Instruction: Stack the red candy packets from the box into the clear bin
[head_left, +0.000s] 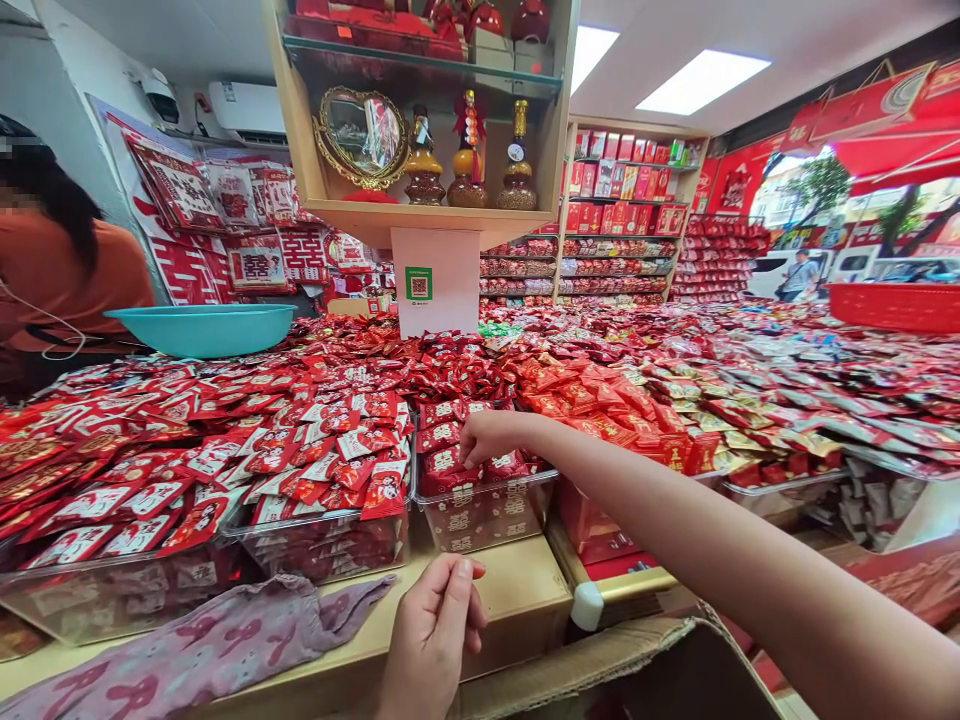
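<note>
My right hand [489, 440] reaches across from the right, fingers curled down on dark red packets [442, 468] in a clear plastic bin [484, 515]; whether a packet is between its fingers is hidden. Nearer to me, below that bin, my left hand [444, 608] is raised with fingers curled and the thumb against them; nothing can be made out in it. To the left stands a bin of red and white packets [330, 450]. Bright red-orange packets [600, 400] lie heaped to the right of my right hand.
An open cardboard box [600, 665] stands at the front edge, beside a white-capped corner [587, 606]. A pink patterned cloth [202, 650] lies front left. Farther back are a turquoise basin [206, 330], a red basket [896, 306], a display cabinet [442, 215] and a person in orange [75, 265].
</note>
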